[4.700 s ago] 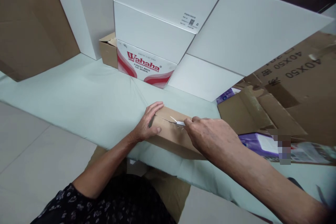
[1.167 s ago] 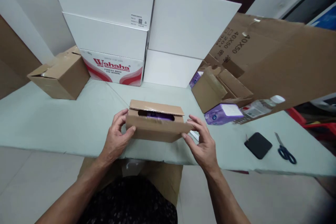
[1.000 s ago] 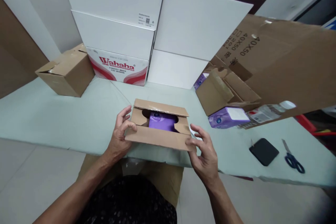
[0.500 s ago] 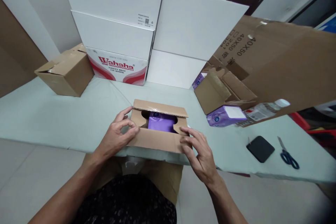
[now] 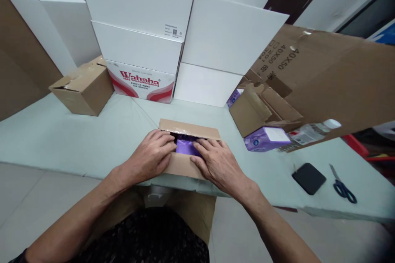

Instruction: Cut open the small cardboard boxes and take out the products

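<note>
A small brown cardboard box sits at the table's front edge, its long flaps raised apart at the top. Inside shows a purple pack, partly covered by my fingers. Over the box's left end curls my left hand, fingers together at the short flap and thumb against the front. My right hand grips the right end; its fingers lie over the short flap, and its thumb presses the front long flap. Both short flaps are mostly hidden under the hands.
A closed brown box stands left of a white Wahaha carton. To the right are an opened brown box, a purple pack, a clear bottle, a black square object and scissors.
Both hands have moved inward from the box's outer edges onto its short end flaps. These flaps and much of the purple pack are now covered. The view has shifted slightly.
</note>
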Tool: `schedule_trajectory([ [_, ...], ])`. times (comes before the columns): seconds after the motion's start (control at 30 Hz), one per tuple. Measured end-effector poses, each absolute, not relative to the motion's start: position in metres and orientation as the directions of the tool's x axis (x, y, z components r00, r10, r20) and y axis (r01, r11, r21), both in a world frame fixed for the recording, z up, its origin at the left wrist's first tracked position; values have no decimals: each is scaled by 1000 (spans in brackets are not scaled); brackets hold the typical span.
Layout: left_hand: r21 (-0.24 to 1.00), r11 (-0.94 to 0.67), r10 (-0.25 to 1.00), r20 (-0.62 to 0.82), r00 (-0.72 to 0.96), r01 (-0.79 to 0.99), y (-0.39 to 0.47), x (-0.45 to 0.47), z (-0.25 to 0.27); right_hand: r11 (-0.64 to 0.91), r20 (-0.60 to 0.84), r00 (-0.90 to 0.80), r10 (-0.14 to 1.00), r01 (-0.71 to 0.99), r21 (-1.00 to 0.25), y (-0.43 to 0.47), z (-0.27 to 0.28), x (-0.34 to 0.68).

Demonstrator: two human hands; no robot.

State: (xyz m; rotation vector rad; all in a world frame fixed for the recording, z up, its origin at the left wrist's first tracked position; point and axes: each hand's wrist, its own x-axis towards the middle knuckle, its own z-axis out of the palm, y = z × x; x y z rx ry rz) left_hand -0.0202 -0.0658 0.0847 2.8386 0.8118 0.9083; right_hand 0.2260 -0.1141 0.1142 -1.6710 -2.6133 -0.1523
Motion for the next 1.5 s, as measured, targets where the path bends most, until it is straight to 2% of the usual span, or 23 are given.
schedule_trajectory([
  [0.1,193,-824,556,458,693,533,-60,-20,88,326,168,-342,925,939,112,-111,110,227],
  [0.2,222,-802,592,421,687,555,-58,-20,83,270,196,-285,938,958,98,-100,111,233],
  [0.4,297,-784,621,374,689,545,-59,-18,76,232,14,-232,973,973,18,-68,119,243],
  [0.6,210,-842,539,273,797,498,-53,-10,88,216,-18,-216,976,976,-9,-62,117,241],
  [0.67,154,-832,553,290,781,533,-53,-7,91,204,-1,-205,979,976,-80,-64,117,243],
  [0.8,122,-783,596,427,680,609,-60,-6,90,214,124,-182,975,919,-331,-71,120,259],
  [0.87,184,-722,651,507,565,667,-65,-11,84,182,191,-101,976,862,-473,-77,120,274],
  [0.93,298,-638,725,542,425,710,-67,-18,75,117,202,16,979,770,-628,-84,117,290],
  [1.03,512,-496,845,470,255,701,-68,-27,62,14,138,182,974,556,-831,-90,104,312],
  [1.1,634,-396,909,374,185,664,-68,-28,57,-56,51,257,965,393,-918,-93,92,321],
  [1.2,746,-272,959,261,110,608,-71,-24,57,-133,-73,302,951,184,-974,-94,73,325],
  [1.3,805,-204,975,216,44,558,-75,-19,61,-141,-102,341,934,92,-986,-93,61,320],
  [1.4,829,-172,976,216,-21,533,-79,-18,61,-141,-91,348,933,120,-983,-87,55,311],
  [1.5,833,-168,968,240,-71,527,-80,-21,59,-113,-35,302,953,245,-963,-78,54,306],
])
